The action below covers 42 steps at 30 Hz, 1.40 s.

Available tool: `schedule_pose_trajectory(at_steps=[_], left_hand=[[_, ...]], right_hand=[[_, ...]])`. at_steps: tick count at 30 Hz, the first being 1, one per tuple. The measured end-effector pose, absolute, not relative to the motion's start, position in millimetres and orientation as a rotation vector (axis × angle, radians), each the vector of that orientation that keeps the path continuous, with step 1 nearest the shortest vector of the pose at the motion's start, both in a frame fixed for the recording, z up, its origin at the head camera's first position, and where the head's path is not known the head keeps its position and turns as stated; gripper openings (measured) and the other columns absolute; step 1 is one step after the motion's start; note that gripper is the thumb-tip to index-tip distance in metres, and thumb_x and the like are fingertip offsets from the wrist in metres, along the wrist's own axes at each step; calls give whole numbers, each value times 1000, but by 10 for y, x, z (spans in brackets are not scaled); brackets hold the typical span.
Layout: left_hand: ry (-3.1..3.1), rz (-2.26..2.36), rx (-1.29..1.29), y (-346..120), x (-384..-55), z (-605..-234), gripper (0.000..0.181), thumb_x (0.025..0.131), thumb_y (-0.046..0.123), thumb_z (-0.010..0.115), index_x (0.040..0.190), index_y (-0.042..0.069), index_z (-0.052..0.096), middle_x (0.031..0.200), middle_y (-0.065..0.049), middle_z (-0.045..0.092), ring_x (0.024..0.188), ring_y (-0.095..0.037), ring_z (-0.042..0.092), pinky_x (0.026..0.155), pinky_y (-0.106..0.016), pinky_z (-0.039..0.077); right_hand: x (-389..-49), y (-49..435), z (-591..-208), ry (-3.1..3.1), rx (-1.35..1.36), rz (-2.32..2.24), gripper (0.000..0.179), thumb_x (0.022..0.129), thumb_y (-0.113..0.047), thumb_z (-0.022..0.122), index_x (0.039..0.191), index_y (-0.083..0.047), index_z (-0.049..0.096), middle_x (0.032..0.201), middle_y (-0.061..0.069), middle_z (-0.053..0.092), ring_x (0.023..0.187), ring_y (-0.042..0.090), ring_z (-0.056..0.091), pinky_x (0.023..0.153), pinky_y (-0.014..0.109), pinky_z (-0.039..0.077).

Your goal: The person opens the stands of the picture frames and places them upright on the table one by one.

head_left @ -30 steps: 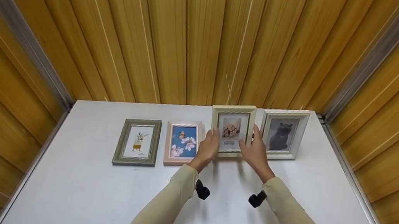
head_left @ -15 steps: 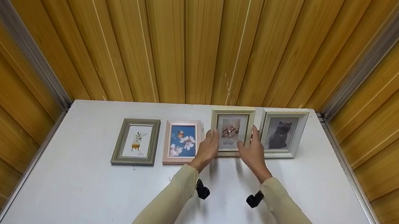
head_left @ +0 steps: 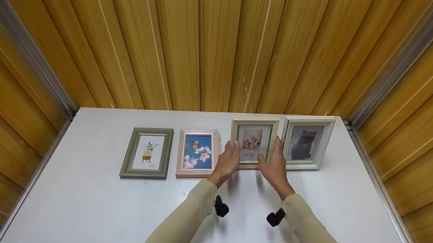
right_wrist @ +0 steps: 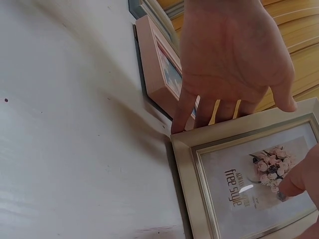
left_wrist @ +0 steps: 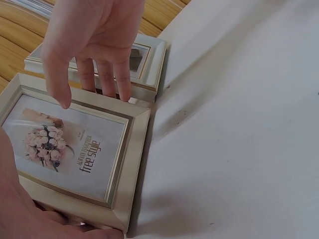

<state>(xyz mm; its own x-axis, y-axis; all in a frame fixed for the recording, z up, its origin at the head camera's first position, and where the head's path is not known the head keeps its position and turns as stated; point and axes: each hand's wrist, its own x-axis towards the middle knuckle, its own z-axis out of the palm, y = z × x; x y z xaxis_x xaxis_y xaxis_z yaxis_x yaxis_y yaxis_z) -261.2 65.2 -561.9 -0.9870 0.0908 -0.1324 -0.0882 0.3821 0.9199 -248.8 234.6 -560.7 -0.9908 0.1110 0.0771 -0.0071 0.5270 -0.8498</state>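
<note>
A cream photo frame (head_left: 252, 139) with a rose bouquet picture stands tilted back near the table's far edge, held between both hands. My left hand (head_left: 228, 159) grips its left side, fingers along the side edge and thumb near the front. On the opposite side my right hand (head_left: 275, 168) holds it, thumb over the front border. In the left wrist view its lower edge is right at the white surface. Just right of it stands a white photo frame (head_left: 303, 144) with a grey cat picture. A pink photo frame (head_left: 198, 153) with blossoms stands close by the left hand.
Farther left is a green-grey photo frame (head_left: 147, 153) with a plant picture. All the frames are on a white table (head_left: 101, 215). Wood-patterned panels (head_left: 215, 41) rise behind it and on both sides. Metal edging (head_left: 393, 220) runs along the table's right side.
The cream photo frame has come slightly down and to the right, a little nearer the white cat frame. Both hands moved with it and keep their hold.
</note>
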Motion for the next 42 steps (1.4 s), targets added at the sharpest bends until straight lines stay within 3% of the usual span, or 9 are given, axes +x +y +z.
schedule_pose_trajectory(at_steps=[20,34,42], left_hand=[[2445,1678,0,672,-2606,-5640,82,107,61,21,162,0,19,164,-21,30,150,-38,30,122,-49,24],[2438,1667,2,616,-2592,-5615,77,109,55,29,163,1,18,166,-19,27,152,-36,27,123,-49,23],[2545,1700,60,551,-2570,-5577,69,110,45,36,160,-1,28,159,-23,39,144,-39,42,118,-48,35]], right_hand=[[-2472,2359,-5623,-2596,-63,1448,86,99,-10,58,163,0,2,164,31,18,149,48,25,118,60,26],[-2455,2334,-5618,-2582,-59,1441,85,100,-12,59,163,-2,3,165,29,18,149,46,25,118,59,27],[-2410,2356,-5603,-2581,-25,1447,85,102,-12,58,164,-4,0,165,28,20,147,47,29,115,62,31]])
